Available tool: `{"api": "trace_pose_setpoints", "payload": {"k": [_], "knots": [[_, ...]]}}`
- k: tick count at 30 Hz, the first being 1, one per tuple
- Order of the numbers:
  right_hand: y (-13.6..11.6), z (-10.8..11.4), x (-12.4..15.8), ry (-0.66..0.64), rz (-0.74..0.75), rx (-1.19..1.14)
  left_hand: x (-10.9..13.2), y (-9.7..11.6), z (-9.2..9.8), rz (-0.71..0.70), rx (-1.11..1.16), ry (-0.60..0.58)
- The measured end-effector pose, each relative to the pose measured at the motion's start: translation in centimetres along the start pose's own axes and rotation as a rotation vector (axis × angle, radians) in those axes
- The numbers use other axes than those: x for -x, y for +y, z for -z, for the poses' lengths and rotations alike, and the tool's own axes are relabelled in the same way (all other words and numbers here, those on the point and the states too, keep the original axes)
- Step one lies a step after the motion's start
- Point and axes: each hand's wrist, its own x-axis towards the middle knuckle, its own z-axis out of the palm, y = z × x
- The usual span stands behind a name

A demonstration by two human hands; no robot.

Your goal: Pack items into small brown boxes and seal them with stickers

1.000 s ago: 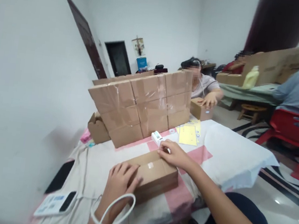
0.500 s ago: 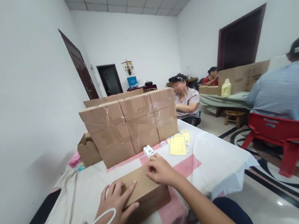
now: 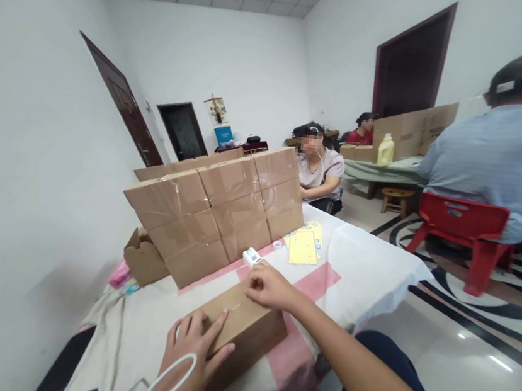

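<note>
A closed brown cardboard box (image 3: 245, 327) lies lengthwise on the cloth-covered table in front of me. My left hand (image 3: 195, 346) rests on its near end, fingers spread over the top and thumb at the side edge; a white cable loop crosses its wrist. At the far end of the box top, my right hand (image 3: 269, 287) is closed, with thumb and fingers pinched together. Whatever may be between those fingertips is hidden. Just beyond them is a small white box-shaped object (image 3: 252, 257) on the cloth.
Behind stands a tall cardboard partition (image 3: 221, 209), with an open cardboard box (image 3: 145, 258) at its left. Yellow paper cut-outs (image 3: 302, 245) lie right of it. A person (image 3: 321, 168) sits past the table; another sits on a red chair (image 3: 465, 217) to the right.
The view has shifted slightly, so everything sits a little further left. Both hands keep nearly the same places on the box, the right one still pinched at its far end.
</note>
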Motion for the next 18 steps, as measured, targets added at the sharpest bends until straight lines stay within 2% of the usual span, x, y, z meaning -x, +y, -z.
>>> {"api": "trace_pose_setpoints", "payload": {"k": [2, 4, 8, 10, 12, 15, 18], "knots": [[0.9, 0.7, -0.8, 0.013, -0.147, -0.202, -0.1, 0.0, 0.2, 0.017, 0.002, -0.029], [2.7, 2.6, -1.8, 0.024, -0.338, -0.386, -0.1, 0.0, 0.4, 0.015, 0.014, -0.066], [8.4, 7.1, -3.8, 0.162, -0.563, -0.389, 0.4, -0.2, 0.5, 0.001, -0.004, -0.08], [11.2, 7.9, -4.4, 0.182, -0.647, -0.328, 0.8, -0.3, 0.2, -0.023, -0.011, -0.044], [13.3, 7.3, -5.0, 0.154, -0.687, -0.255, 1.3, -0.4, -0.1, -0.051, 0.006, -0.012], [14.5, 4.7, -6.0, 0.118, -0.654, -0.147, 1.6, -0.7, -0.6, -0.068, 0.034, 0.014], [14.1, 2.1, -7.0, 0.095, -0.481, 0.038, 1.5, -1.1, -0.7, -0.099, 0.025, 0.05]]}}
